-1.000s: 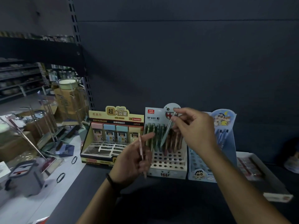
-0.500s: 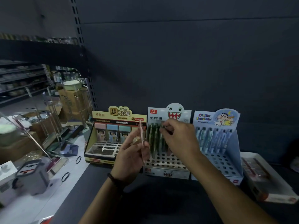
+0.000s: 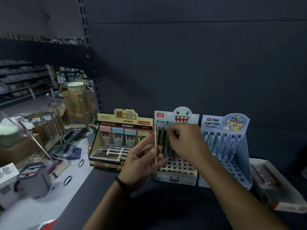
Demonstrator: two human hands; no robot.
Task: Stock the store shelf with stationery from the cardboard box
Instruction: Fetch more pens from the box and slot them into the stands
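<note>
A person stocks pens on a dark store shelf (image 3: 149, 205). The left hand (image 3: 142, 163) grips a slim pink pen (image 3: 155, 141), held upright just beside the white ghost-faced cardboard pen stand (image 3: 176, 170). The right hand (image 3: 186, 143) reaches into the stand's back rows, fingers (image 3: 170, 135) curled at the tops of the dark green pens (image 3: 162, 140); whether they pinch one cannot be told. The step in hand looks like seating a pen in its hole. Many front holes are unfilled, so the work seems partway through. Next, the pink pen likely needs a free hole, lowered tip first without knocking its neighbours. The supply cardboard box cannot be picked out for certain
</note>
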